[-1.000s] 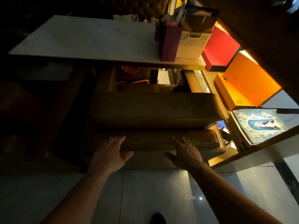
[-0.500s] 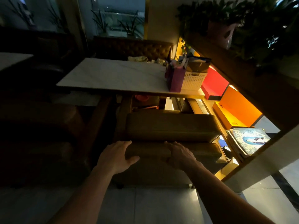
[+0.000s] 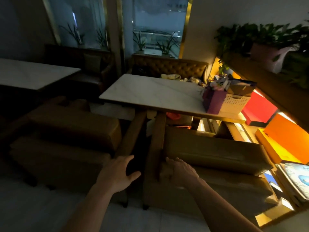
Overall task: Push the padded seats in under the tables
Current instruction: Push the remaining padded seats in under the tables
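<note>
Head view: right seat [image 3: 215,153] sits close against the table [image 3: 150,92], looking done; left seat [image 3: 70,131] beside it likely remains. Left hand [image 3: 117,174] and right hand [image 3: 180,173] hover with fingers spread, holding nothing.

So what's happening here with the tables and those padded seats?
A person is tidying a dim dining room by pushing padded seats in at the tables. The right hand rests on the back edge of the right padded seat, which sits close against the marble table. The left hand hovers open over the dark gap beside it, near the left padded seat.
</note>
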Demonstrator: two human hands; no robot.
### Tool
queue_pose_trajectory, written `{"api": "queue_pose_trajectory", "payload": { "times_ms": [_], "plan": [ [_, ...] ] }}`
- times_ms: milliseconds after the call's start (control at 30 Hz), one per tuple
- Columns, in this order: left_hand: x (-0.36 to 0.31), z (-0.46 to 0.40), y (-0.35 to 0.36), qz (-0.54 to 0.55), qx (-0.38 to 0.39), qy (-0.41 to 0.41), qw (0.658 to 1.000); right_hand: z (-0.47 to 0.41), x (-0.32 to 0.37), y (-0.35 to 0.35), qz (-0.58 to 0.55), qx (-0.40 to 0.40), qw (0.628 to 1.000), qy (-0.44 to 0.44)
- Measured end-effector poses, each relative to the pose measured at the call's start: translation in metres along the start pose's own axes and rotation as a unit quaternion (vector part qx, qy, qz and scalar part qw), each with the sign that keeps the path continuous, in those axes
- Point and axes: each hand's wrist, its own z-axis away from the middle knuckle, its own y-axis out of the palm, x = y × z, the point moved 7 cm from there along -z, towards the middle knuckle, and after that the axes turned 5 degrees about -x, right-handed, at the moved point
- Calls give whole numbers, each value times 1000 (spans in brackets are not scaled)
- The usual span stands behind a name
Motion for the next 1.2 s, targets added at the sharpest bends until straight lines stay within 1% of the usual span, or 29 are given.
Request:
{"api": "queue_pose_trajectory", "payload": {
  "times_ms": [100,233,333,433,567,700,767,900,967,1067,1133,1200],
  "plan": [
    [46,-12,-7,11,3,-29,1000,-34,31,21,-15,10,1000,-11],
    [106,-34,-23,-7,7,-49,999,-86,79,49,-50,33,998,-18],
    [155,-52,-34,-29,18,-80,996,-126,115,71,-61,52,996,-29],
    [203,-65,-46,-29,11,-105,994,-152,150,89,-73,72,994,-37],
    [259,-75,-60,-24,24,-134,990,-181,189,103,-75,91,992,-33],
    [312,-92,-78,-24,26,-139,990,-217,217,116,-73,80,994,-3],
    [339,-102,-86,-26,33,-139,989,-231,234,122,-73,89,993,6],
    [403,-132,-96,-15,65,-120,990,-255,275,130,-70,82,994,33],
    [442,-151,-98,-14,84,-107,991,-266,298,138,-60,70,994,57],
    [497,-186,-102,-4,108,-70,992,-279,336,152,-35,43,992,115],
    [534,-205,-104,-16,126,-52,990,-286,362,165,-30,33,988,151],
    [568,-218,-104,-45,139,-35,989,-295,384,177,-23,24,986,164]
  ]
}}
